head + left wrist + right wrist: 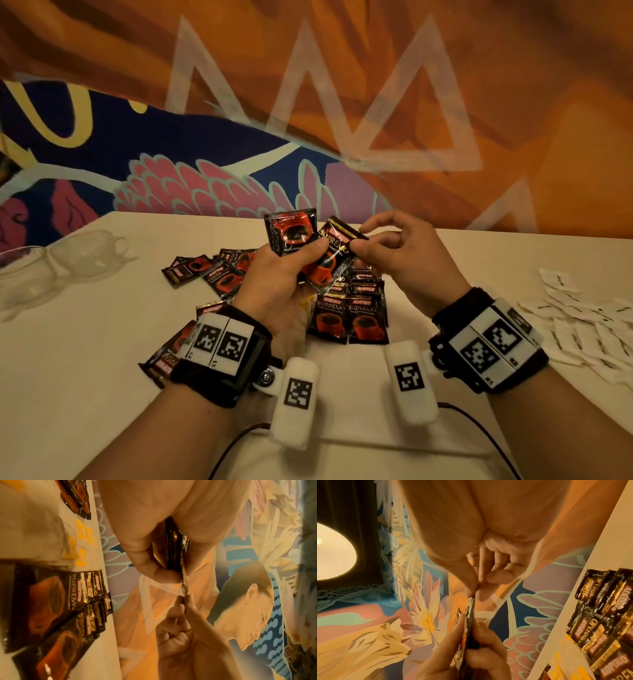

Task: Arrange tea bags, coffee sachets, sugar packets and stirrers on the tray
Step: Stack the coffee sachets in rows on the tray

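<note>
So both hands are up off the table (85,342) here, working on the same coffee sachet (330,255). The left hand (281,277) has its grip closed around a couple of sachets, thumb pressed across the front of them, and one more sachet (291,231) sticks up behind, its red cup print facing the camera. The right hand (407,253) pinches the top edge of the front sachet between thumb and forefinger, the other fingers curled in loosely. From the left wrist view you see that sachet edge-on, stretched between the left thumb and the right fingertips (187,599). The right wrist view shows the same pinch from the other side, sachet edge (471,615) running down into the left hand. Below the hands there's a whole spread of loose coffee sachets (349,318) lying flat on the table, some in a neat row, others scattered to the left. White sugar packets (582,325) are piled off to the right, and a clear plastic tray (51,270) sits at the far left, well apart from the hands.
</note>
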Motion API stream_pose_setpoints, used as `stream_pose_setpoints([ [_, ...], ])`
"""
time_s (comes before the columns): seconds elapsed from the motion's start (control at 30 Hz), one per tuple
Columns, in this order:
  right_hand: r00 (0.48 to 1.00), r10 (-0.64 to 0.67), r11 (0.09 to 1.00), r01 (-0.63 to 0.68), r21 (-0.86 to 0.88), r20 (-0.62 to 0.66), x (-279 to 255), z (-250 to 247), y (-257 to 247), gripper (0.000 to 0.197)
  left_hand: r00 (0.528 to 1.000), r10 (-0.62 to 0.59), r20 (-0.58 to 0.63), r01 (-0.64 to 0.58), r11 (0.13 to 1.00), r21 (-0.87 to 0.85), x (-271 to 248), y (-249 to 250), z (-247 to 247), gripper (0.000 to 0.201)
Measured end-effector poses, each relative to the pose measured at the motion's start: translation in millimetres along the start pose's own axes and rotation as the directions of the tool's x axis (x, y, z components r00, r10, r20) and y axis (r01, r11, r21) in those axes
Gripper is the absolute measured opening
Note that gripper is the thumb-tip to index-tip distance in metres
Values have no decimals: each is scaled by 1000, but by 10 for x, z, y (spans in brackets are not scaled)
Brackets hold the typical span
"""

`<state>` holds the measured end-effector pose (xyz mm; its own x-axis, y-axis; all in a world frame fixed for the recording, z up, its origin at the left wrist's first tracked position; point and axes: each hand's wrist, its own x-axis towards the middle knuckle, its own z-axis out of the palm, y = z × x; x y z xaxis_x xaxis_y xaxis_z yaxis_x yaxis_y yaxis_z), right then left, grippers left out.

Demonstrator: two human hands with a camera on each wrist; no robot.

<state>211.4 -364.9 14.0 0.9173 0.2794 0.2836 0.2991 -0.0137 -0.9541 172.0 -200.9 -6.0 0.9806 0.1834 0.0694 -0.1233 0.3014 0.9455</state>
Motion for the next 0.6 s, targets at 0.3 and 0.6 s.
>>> stream_pose_setpoints([
  [0.3, 923, 363, 904, -316, -287, 129, 114, 2, 38, 11, 972, -68, -223, 16, 975, -223, 82, 80, -110, 19],
  [0.6, 815, 564, 692, -378, -615, 134, 178, 109, 220, 14, 962, -47, -270, -7, 981, -195, 114, 54, -154, 19],
])
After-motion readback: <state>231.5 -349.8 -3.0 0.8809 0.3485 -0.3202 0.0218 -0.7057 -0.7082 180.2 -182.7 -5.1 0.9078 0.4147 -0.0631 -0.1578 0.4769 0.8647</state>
